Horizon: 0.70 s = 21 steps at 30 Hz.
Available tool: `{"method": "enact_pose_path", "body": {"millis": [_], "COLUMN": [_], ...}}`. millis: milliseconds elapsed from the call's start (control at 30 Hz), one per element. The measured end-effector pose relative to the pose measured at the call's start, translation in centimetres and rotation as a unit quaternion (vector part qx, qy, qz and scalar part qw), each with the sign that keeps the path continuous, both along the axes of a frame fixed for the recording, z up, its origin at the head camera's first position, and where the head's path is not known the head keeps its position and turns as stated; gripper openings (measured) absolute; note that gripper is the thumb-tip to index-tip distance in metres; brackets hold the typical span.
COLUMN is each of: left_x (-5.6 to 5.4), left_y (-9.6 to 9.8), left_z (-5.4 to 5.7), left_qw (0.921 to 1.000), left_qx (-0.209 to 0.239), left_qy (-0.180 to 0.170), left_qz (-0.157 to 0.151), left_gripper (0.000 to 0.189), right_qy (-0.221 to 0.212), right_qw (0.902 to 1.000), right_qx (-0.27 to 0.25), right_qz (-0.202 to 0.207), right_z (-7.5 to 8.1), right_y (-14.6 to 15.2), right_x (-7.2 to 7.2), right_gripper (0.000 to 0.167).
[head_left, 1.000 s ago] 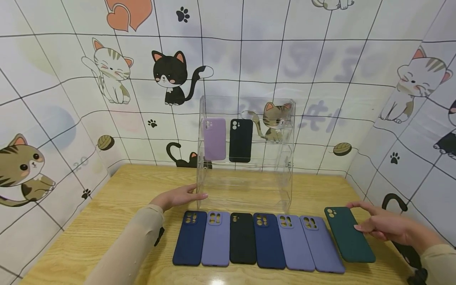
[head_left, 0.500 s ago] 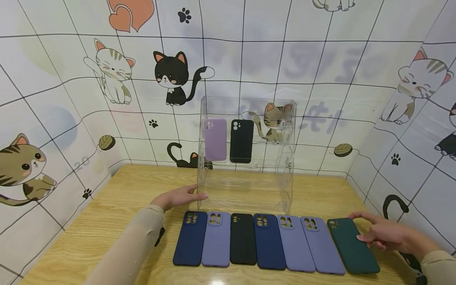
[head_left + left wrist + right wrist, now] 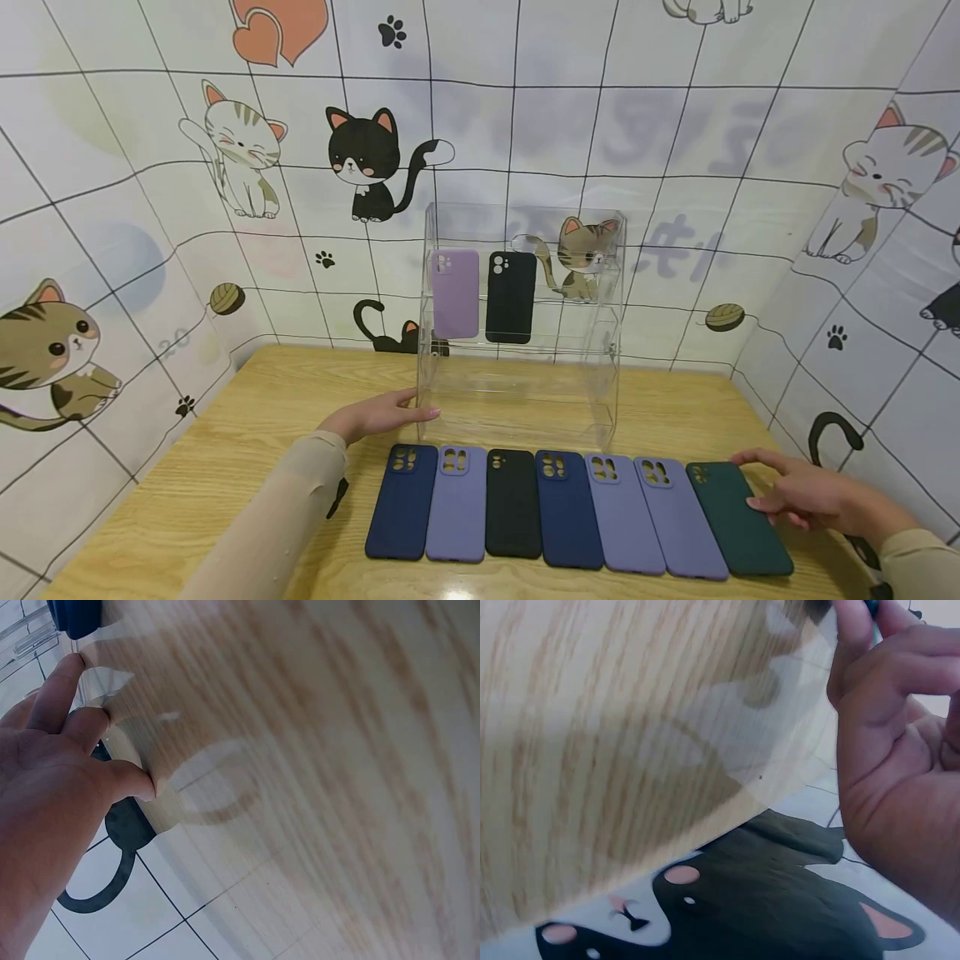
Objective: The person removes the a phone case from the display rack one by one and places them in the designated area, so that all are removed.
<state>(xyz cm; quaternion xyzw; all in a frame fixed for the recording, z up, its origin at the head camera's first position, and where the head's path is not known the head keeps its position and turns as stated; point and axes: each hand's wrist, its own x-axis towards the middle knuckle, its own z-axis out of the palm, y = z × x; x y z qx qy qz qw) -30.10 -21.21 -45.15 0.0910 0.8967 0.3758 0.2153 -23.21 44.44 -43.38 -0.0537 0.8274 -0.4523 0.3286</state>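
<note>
At the right end of a row of phone cases, my right hand pinches the edge of a dark green phone case, which lies along the table close beside a lavender phone case. My left hand touches the lower left side of a clear acrylic display rack, thumb and fingers extended. Upright in the rack's upper tier stand a light purple phone case and a black phone case. Only a small part of the green case shows between the fingers in the right wrist view.
The row in front of the rack also has navy cases, more lavender ones and a black one. They lie flat on the wooden table. Behind stands a white wall covering printed with cats.
My right hand has lowered the green case from a tilted position onto the table at the row's right end. The left hand stays at the rack.
</note>
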Motion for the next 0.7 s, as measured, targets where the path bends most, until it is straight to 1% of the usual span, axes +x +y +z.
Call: {"method": "enact_pose_path", "body": {"millis": [133, 267, 367, 467, 533, 600, 700], "left_x": [-0.1, -0.2, -0.3, -0.3, -0.3, -0.2, -0.2], "left_y": [0.0, -0.1, -0.1, 0.0, 0.0, 0.0, -0.1], "left_z": [-0.1, -0.3, -0.4, -0.5, -0.5, -0.4, -0.4], "left_qw": [1.0000, 1.0000, 1.0000, 0.9999, 0.9999, 0.9999, 1.0000], "left_qx": [0.001, 0.003, 0.007, 0.010, 0.010, 0.009, 0.006], "left_qy": [0.000, -0.002, -0.004, -0.004, -0.004, -0.005, -0.006], "left_qz": [-0.002, -0.001, 0.000, -0.002, -0.002, 0.000, 0.005], "left_gripper": [0.107, 0.108, 0.108, 0.108, 0.108, 0.109, 0.109], "right_qy": [0.029, 0.051, 0.052, 0.057, 0.060, 0.067, 0.074], "right_qw": [0.9973, 0.9883, 0.9820, 0.9790, 0.9790, 0.9810, 0.9846], "right_qx": [0.066, 0.137, 0.168, 0.181, 0.179, 0.169, 0.148], "right_qz": [-0.014, -0.045, -0.067, -0.074, -0.076, -0.067, -0.056], "right_z": [0.4, 0.7, 0.8, 1.1, 1.5, 2.1, 3.1], "right_y": [-0.9, -2.0, -2.5, -2.7, -3.0, -3.5, -4.6], "right_x": [0.3, 0.4, 0.3, 0.2, 0.1, -0.1, -0.8], "right_gripper": [0.076, 0.075, 0.074, 0.071, 0.068, 0.064, 0.064]}}
